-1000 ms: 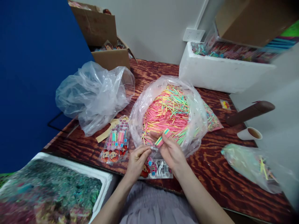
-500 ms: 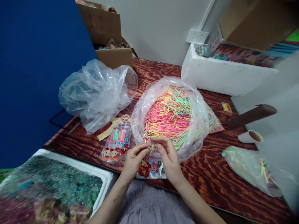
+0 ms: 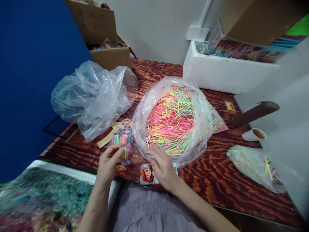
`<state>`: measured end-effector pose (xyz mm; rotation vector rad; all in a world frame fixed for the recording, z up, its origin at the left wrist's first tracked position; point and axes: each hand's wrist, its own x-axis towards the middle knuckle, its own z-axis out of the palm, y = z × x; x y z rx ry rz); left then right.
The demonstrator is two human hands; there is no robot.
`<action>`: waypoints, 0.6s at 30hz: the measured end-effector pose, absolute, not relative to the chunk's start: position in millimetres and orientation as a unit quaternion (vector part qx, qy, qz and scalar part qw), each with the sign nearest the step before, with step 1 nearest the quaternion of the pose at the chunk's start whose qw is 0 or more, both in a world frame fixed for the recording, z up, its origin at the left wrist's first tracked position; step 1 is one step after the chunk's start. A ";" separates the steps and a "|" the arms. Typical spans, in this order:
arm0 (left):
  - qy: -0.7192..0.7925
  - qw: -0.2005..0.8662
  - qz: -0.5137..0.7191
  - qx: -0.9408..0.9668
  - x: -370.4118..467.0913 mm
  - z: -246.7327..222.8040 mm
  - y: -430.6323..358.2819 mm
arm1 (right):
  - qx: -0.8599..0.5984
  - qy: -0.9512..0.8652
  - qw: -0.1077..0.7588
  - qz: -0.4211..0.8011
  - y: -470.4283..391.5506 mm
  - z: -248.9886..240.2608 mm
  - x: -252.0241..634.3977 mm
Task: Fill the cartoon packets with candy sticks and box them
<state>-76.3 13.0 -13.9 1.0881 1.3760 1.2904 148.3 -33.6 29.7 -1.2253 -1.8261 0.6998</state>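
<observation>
My left hand has thumb and fingers pinched on a clear packet of short coloured sticks, with a red-haired cartoon head at its lower end. The packet is over a pile of similar packets. My right hand is open, fingers bent and thumb apart, at the near rim of a clear plastic bag. That bag is full of loose pink, yellow, green and blue sticks. Under my right hand lies a flat cartoon packet, partly covered by the hand.
A crumpled clear bag lies left, before cardboard boxes. A white foam box stands at back right. On the right are a dark bottle, a paper cup and a plastic bag. A foam tray sits front left.
My hands have come apart. The left has moved left with the stick packet to the pile; the right has stayed near the bag's rim, above the flat packet. The view has shifted slightly.
</observation>
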 end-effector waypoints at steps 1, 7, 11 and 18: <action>0.590 0.412 0.528 0.451 -77.2 -19.3 20.8 | -0.514 -0.731 0.375 0.246 -29.5 19.8 160.2; 0.691 0.050 0.412 0.592 -72.9 -36.3 52.2 | -0.622 -0.765 0.156 0.058 -5.7 -9.7 190.8; 0.681 0.009 0.408 0.608 -70.8 -28.3 47.7 | -0.608 -0.793 0.052 0.005 4.6 -1.5 168.3; 0.665 0.035 0.429 0.610 -79.0 -17.4 30.2 | -0.609 -0.792 0.049 0.003 16.9 3.3 178.0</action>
